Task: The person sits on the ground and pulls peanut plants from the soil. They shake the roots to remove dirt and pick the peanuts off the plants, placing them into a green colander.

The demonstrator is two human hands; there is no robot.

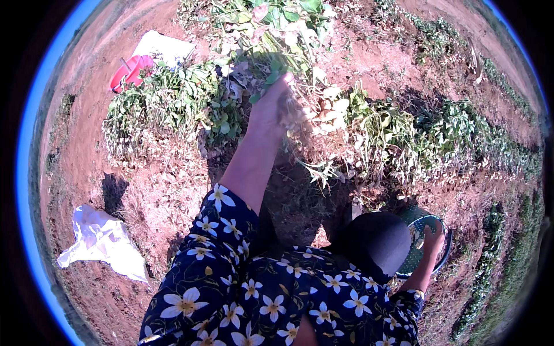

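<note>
My left hand (273, 101) is stretched out ahead and closed around an uprooted leafy plant that looks like a peanut plant (270, 43). Its leaves spread beyond my fingers, while thin roots hang blurred beside the wrist. Pale pods (333, 110) lie close to the right of this hand, among roots and stems. Low on the right, my right hand (434, 238) is at the rim of a perforated green basket (402, 255). Whether its fingers grip the rim or only rest there is unclear. A few pale bits show inside the basket.
Piled plants form rows to the left (169, 104) and right (433, 134) on reddish soil. A pink-red plastic container (132, 73) stands by a white sack (166, 45) at upper left. Another white sack (101, 244) lies at lower left. A dark rounded shape (381, 244) partly hides the basket.
</note>
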